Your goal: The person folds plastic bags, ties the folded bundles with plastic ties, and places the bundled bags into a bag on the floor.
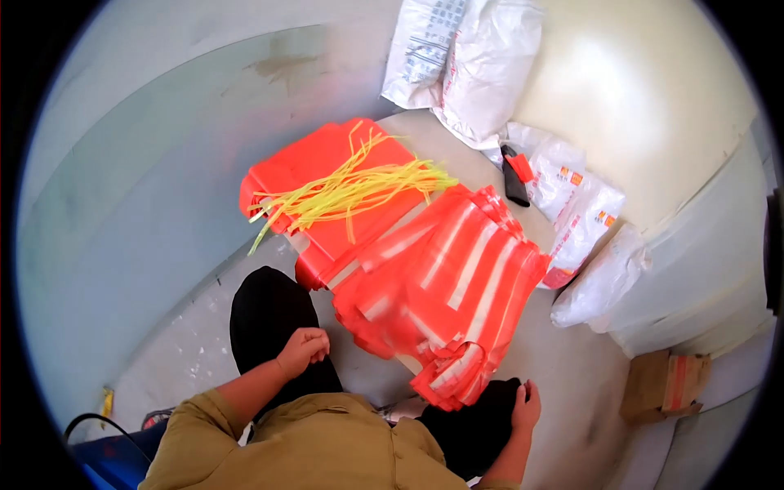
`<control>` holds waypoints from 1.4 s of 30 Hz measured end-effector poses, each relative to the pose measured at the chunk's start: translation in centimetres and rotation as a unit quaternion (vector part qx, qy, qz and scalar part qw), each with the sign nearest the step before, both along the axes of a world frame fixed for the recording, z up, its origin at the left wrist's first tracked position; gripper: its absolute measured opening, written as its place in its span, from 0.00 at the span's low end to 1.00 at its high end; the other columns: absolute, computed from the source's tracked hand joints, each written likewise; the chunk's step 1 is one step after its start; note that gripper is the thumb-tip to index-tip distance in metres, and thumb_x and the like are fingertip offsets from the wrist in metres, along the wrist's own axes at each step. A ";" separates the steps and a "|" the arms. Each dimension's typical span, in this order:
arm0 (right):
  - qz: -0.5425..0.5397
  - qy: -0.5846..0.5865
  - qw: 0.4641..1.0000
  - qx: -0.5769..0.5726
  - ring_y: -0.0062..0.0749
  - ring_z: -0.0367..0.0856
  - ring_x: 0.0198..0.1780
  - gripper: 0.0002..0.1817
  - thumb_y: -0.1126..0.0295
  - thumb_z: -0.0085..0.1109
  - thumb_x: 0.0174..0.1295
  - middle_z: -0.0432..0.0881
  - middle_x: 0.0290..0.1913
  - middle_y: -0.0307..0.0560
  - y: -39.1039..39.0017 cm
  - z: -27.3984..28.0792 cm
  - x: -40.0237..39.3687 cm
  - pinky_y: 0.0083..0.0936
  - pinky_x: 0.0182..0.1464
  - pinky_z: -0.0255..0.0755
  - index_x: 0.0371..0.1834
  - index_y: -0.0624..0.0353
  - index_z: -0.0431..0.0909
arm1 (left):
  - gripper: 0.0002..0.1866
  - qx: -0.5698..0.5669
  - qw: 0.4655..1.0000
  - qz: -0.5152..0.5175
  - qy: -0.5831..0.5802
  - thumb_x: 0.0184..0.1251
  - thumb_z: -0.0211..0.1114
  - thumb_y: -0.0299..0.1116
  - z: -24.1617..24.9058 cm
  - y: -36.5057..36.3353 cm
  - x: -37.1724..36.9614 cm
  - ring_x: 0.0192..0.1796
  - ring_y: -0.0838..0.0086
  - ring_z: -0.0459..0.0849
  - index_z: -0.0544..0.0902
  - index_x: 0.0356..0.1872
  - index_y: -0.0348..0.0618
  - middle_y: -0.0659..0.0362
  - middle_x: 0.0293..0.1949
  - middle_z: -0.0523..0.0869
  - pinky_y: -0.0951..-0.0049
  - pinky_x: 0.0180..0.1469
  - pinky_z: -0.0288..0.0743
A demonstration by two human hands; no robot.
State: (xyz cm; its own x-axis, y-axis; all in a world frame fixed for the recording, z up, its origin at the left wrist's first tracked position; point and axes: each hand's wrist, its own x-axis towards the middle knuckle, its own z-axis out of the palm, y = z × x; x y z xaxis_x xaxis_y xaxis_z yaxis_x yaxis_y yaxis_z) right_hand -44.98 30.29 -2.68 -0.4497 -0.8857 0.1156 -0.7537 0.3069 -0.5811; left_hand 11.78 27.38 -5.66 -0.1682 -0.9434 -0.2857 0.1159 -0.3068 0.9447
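Head view, left hand (304,351) loosely closed, right hand (527,404) grip unclear, both near striped orange pile (445,282)

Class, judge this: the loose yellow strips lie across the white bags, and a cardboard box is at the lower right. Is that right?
Not quite: the head view shows the yellow strips lying across the orange fabric. The rest is right.

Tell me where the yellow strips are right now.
In the head view, the yellow strips lie just above and left of centre, bunched loosely on top of the orange pile, with the white-striped orange cloth to their lower right.
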 end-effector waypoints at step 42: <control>0.541 -0.385 0.717 -0.212 0.42 0.66 0.23 0.06 0.73 0.57 0.56 0.69 0.25 0.50 1.6 13.5 23.5 0.32 0.24 0.58 0.27 0.62 0.71 | 0.29 -0.809 0.504 0.035 -0.300 0.78 0.46 0.31 15.3 4.5 -20.0 0.53 0.89 0.69 0.70 0.77 0.73 0.76 0.69 0.63 0.63 0.68 0.59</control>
